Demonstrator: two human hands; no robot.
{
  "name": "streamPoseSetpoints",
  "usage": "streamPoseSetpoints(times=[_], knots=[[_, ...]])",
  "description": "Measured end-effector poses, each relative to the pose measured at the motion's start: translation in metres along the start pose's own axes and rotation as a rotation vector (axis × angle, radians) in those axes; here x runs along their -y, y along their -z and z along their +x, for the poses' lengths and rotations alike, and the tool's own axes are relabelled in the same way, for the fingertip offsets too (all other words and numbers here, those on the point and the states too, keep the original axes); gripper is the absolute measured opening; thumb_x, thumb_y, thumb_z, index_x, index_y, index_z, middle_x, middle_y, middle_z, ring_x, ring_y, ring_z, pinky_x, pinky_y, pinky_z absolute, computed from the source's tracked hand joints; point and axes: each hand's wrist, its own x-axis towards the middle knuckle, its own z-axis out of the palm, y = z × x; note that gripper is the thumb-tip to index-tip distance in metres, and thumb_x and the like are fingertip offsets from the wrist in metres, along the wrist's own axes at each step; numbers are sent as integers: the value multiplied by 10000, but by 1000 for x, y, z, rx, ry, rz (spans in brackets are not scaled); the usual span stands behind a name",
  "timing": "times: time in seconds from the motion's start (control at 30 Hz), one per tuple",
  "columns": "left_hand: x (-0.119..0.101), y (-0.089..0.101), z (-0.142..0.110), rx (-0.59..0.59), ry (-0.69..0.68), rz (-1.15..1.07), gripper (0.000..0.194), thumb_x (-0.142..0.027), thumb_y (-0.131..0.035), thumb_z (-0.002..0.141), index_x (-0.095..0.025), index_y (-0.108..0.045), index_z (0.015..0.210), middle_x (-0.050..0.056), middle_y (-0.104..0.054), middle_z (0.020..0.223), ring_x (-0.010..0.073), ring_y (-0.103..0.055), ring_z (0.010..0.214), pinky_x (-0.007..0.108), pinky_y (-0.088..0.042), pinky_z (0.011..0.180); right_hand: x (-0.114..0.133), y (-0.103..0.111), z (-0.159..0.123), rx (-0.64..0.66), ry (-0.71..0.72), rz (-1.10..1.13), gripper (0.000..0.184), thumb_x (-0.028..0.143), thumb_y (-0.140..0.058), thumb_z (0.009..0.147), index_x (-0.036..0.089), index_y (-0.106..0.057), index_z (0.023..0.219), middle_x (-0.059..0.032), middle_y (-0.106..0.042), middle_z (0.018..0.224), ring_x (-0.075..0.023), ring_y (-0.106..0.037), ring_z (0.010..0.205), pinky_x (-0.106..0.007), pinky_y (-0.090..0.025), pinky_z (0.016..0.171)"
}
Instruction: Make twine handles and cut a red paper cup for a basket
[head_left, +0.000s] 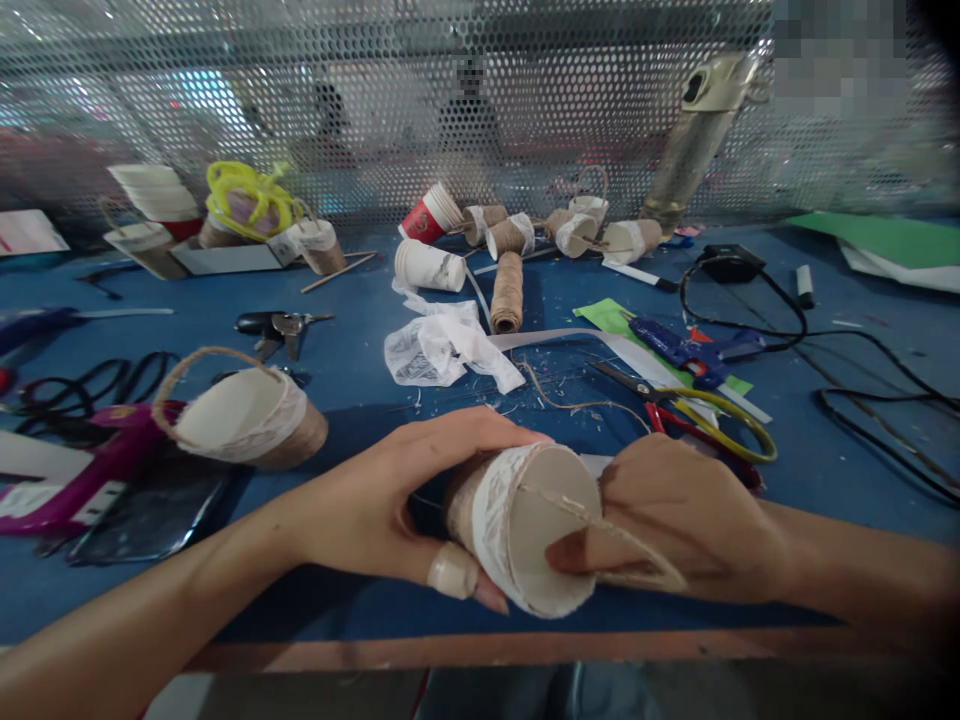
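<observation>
A paper cup (487, 530) wrapped in brown twine, with a band of white lace round its rim, lies tilted near the table's front edge, its mouth towards me. My left hand (390, 500) grips it from the left; a bandage covers the thumb. At the rim's right side, my right hand (675, 510) is closed, its thumb reaching inside the cup and its fingers hidden behind the wall. A twine handle (637, 550) loops across the mouth and past the right thumb. Left of my hands rests a similar finished-looking cup (292, 430) with a twine handle.
Scissors (720, 420) and a blue glue gun (682, 350) with a black cord lie at right. Beyond my hands are lace (450, 345) and a twine spool (508, 290). A purple glue gun (97, 470) and phone (150, 520) lie left. Several wrapped cups line the perforated metal screen (375, 120).
</observation>
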Motion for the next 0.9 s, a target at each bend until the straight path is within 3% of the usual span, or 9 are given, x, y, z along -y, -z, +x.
streamPoseSetpoints(times=[0.17,0.3,0.37,0.5,0.67,0.9], knots=[[2,0,-1,-23,0,-19,790,-645,-841,761,-305,-588,1427,84,-744,1228,308,-700,1046,366,-551,892,0,4,4,-55,-24,180,415,491,-376,1092,302,-731,986,34,-677,632,-139,-448,467,-340,-144,502],[2,-1,-1,-25,2,-24,777,-648,-832,772,-310,-586,1427,76,-743,1228,300,-697,1048,360,-546,901,-1,5,3,-136,-4,221,448,485,-318,1119,270,-711,1137,26,-675,612,-135,-474,488,-325,-197,516],[1,-1,-1,-27,-2,-22,772,-639,-835,774,-298,-592,1422,82,-742,1233,300,-695,1052,359,-544,904,-1,4,2,-135,-3,220,439,489,-327,1116,260,-695,1188,24,-674,613,-139,-483,503,-322,-212,524],[-1,0,-1,-10,9,-14,740,-590,-841,800,-283,-589,1424,86,-736,1253,292,-690,1075,344,-532,927,-2,2,2,-36,29,100,377,465,-368,1100,343,-715,1016,54,-624,560,-170,-414,465,-341,-143,494],[-1,0,-2,9,19,-3,764,-564,-873,774,-269,-594,1421,89,-730,1275,290,-683,1095,328,-522,938,-1,5,6,24,4,-49,138,475,-582,1013,426,-705,974,85,-594,574,-170,-296,417,-313,-80,444],[-1,0,-1,9,11,-7,761,-550,-883,767,-274,-596,1415,82,-735,1261,285,-687,1087,326,-528,934,-1,8,10,37,23,-87,130,489,-625,983,410,-708,922,77,-535,547,-174,-229,422,-304,-63,419]])
